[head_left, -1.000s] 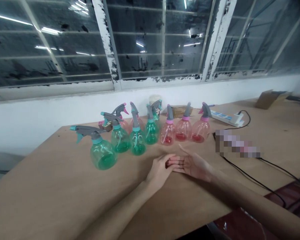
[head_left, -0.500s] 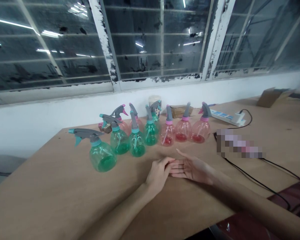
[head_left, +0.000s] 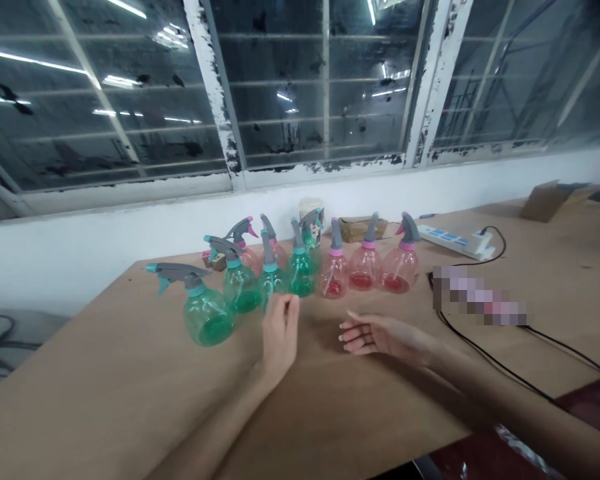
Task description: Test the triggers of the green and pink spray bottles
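My left hand [head_left: 280, 337] is just in front of a green spray bottle [head_left: 273, 277] with a teal collar and hides its lower part. Its fingers are bent and pressed together. The fingertips point away from me, so I cannot see whether anything is between them or whether they touch the bottle. My right hand [head_left: 380, 335] hovers palm-inward over the table, fingers loosely curved and apart from the thumb, holding nothing. Nearest beyond it stand a pink spray bottle [head_left: 334, 277] and another pink spray bottle [head_left: 365, 270], each with red liquid inside.
Farther left is a green spray bottle [head_left: 209, 317], with several more bottles behind. A white power strip [head_left: 455, 242], a pixelated object [head_left: 480, 297] and black cables lie right on the wooden table [head_left: 110, 380]. A cardboard box [head_left: 553, 200] stands back right, below barred windows.
My left hand has moved left, away from the right hand's fingertips, to the front of a green bottle. My right hand stays nearly in place, its fingers more curled. The view has shifted slightly.
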Demonstrator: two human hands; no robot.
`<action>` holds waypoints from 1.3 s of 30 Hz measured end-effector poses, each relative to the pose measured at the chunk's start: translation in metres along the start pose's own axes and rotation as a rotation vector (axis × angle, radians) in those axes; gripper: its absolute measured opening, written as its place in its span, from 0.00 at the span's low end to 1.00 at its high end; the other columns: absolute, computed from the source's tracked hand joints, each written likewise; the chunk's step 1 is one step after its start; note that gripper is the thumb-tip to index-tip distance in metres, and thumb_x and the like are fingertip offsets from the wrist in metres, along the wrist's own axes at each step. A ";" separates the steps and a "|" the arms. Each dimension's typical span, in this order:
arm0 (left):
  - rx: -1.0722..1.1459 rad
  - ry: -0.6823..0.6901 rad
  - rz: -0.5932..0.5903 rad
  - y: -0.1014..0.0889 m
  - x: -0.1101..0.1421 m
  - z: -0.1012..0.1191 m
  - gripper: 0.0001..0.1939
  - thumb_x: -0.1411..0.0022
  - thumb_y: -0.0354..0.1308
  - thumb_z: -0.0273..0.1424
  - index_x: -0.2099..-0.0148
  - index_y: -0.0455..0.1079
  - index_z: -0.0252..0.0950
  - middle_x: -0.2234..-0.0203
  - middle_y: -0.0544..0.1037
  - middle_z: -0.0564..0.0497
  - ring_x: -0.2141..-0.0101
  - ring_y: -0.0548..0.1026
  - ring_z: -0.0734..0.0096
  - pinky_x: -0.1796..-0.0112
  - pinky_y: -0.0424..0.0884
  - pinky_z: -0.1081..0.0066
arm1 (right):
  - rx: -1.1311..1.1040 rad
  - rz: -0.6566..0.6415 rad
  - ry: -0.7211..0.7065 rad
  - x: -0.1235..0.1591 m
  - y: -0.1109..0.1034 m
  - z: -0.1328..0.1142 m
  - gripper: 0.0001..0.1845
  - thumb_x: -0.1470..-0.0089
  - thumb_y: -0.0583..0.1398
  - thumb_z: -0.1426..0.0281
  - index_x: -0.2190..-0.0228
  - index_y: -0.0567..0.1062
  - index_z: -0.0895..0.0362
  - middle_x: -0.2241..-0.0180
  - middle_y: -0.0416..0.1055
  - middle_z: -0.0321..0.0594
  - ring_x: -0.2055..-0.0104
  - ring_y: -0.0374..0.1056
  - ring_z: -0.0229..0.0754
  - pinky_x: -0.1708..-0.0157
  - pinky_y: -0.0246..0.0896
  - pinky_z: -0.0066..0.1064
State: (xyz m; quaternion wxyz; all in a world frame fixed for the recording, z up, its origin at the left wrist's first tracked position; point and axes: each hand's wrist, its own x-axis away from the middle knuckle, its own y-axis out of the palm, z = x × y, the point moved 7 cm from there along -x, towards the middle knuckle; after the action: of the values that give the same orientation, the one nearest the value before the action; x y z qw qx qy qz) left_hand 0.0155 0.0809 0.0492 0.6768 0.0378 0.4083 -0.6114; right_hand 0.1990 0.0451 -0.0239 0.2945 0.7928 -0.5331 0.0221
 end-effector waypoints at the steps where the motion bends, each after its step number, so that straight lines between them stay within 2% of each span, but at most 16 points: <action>1: -0.012 -0.025 0.087 -0.013 -0.005 -0.003 0.11 0.35 0.45 0.39 0.63 0.63 0.37 0.70 0.69 0.51 0.67 0.69 0.67 0.64 0.65 0.68 | 0.025 0.017 -0.006 0.000 -0.003 -0.001 0.16 0.45 0.59 0.61 0.64 0.74 0.62 0.65 0.74 0.43 0.63 0.72 0.39 0.57 0.65 0.31; 2: -0.024 -0.045 0.164 -0.025 -0.011 -0.006 0.11 0.36 0.48 0.40 0.60 0.62 0.37 0.68 0.67 0.51 0.66 0.69 0.66 0.63 0.66 0.68 | 0.043 0.025 -0.009 0.000 -0.006 -0.002 0.15 0.46 0.59 0.62 0.64 0.74 0.62 0.65 0.74 0.43 0.63 0.72 0.38 0.57 0.65 0.31; 4: -0.048 -0.073 0.280 -0.044 -0.021 -0.009 0.17 0.41 0.55 0.42 0.55 0.59 0.38 0.62 0.66 0.48 0.61 0.68 0.63 0.62 0.66 0.66 | 0.060 0.008 -0.007 -0.003 -0.009 0.000 0.13 0.46 0.60 0.63 0.64 0.74 0.61 0.65 0.74 0.42 0.63 0.72 0.37 0.57 0.65 0.30; 6: -0.076 -0.093 0.330 -0.053 -0.032 -0.009 0.24 0.46 0.60 0.42 0.52 0.58 0.37 0.57 0.65 0.45 0.56 0.67 0.59 0.58 0.66 0.62 | 0.078 -0.011 -0.015 -0.009 -0.010 0.001 0.13 0.47 0.61 0.63 0.64 0.74 0.60 0.64 0.74 0.42 0.64 0.71 0.36 0.57 0.65 0.30; 9: -0.098 -0.110 0.294 -0.048 -0.049 -0.007 0.32 0.50 0.63 0.40 0.47 0.56 0.35 0.52 0.64 0.42 0.50 0.65 0.54 0.51 0.62 0.56 | 0.165 0.018 -0.085 -0.026 -0.013 -0.003 0.15 0.49 0.62 0.61 0.65 0.74 0.60 0.62 0.73 0.44 0.64 0.72 0.37 0.57 0.66 0.31; 12: -0.068 -0.120 0.261 -0.034 -0.065 -0.006 0.36 0.52 0.65 0.39 0.45 0.54 0.35 0.50 0.65 0.40 0.48 0.65 0.53 0.49 0.61 0.55 | 0.359 0.052 -0.208 -0.045 -0.014 -0.016 0.18 0.49 0.60 0.57 0.64 0.72 0.59 0.61 0.74 0.46 0.64 0.72 0.38 0.59 0.68 0.33; 17: -0.033 -0.169 0.229 -0.025 -0.076 -0.013 0.31 0.47 0.60 0.39 0.45 0.57 0.35 0.54 0.72 0.41 0.55 0.72 0.55 0.54 0.65 0.57 | 0.632 0.084 -0.361 -0.061 -0.009 -0.030 0.18 0.48 0.58 0.55 0.69 0.70 0.59 0.67 0.74 0.43 0.70 0.71 0.36 0.67 0.67 0.29; 20: -0.016 -0.171 0.173 -0.030 -0.072 -0.013 0.24 0.47 0.59 0.37 0.48 0.63 0.37 0.61 0.75 0.48 0.60 0.73 0.59 0.57 0.67 0.62 | 0.840 0.093 -0.446 -0.061 -0.004 -0.030 0.16 0.48 0.58 0.57 0.71 0.71 0.58 0.73 0.72 0.39 0.74 0.67 0.36 0.73 0.62 0.27; 24: 0.023 -0.163 0.085 -0.033 -0.059 -0.007 0.15 0.46 0.57 0.37 0.56 0.70 0.37 0.68 0.76 0.52 0.65 0.73 0.65 0.60 0.67 0.68 | 1.096 0.172 -0.572 -0.061 0.003 -0.032 0.12 0.47 0.57 0.61 0.72 0.73 0.56 0.77 0.69 0.36 0.73 0.65 0.37 0.70 0.57 0.29; 28: 0.059 -0.195 0.009 -0.025 -0.048 0.001 0.15 0.46 0.58 0.41 0.63 0.72 0.36 0.71 0.77 0.52 0.67 0.73 0.65 0.63 0.67 0.69 | 1.297 0.253 -0.636 -0.066 0.011 -0.034 0.09 0.46 0.55 0.64 0.68 0.72 0.55 0.76 0.68 0.36 0.73 0.63 0.38 0.70 0.53 0.30; 32: 0.095 -0.210 -0.097 -0.015 -0.049 0.012 0.13 0.49 0.61 0.41 0.66 0.73 0.37 0.73 0.77 0.52 0.69 0.74 0.65 0.66 0.68 0.68 | 1.414 0.275 -0.671 -0.068 0.015 -0.033 0.09 0.45 0.53 0.65 0.67 0.71 0.55 0.75 0.69 0.37 0.73 0.64 0.38 0.72 0.51 0.29; 36: 0.208 -0.250 -0.291 -0.003 -0.055 0.020 0.11 0.53 0.64 0.40 0.70 0.71 0.38 0.77 0.74 0.53 0.75 0.73 0.67 0.73 0.69 0.70 | 1.461 0.295 -0.687 -0.067 0.013 -0.033 0.09 0.44 0.53 0.65 0.66 0.71 0.55 0.75 0.69 0.37 0.74 0.63 0.38 0.73 0.50 0.28; 39: 0.203 -0.244 -0.359 -0.001 -0.059 0.024 0.10 0.54 0.65 0.38 0.72 0.69 0.39 0.77 0.74 0.53 0.74 0.73 0.66 0.72 0.70 0.68 | 1.467 0.294 -0.690 -0.066 0.012 -0.034 0.09 0.45 0.54 0.66 0.66 0.71 0.56 0.75 0.69 0.37 0.74 0.63 0.37 0.73 0.50 0.28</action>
State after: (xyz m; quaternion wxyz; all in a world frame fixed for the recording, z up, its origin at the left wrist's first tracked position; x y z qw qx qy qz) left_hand 0.0319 0.1144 0.1005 0.5943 -0.0419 0.2599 -0.7599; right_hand 0.1692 0.1136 -0.0138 -0.4848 0.6679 -0.5420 0.1582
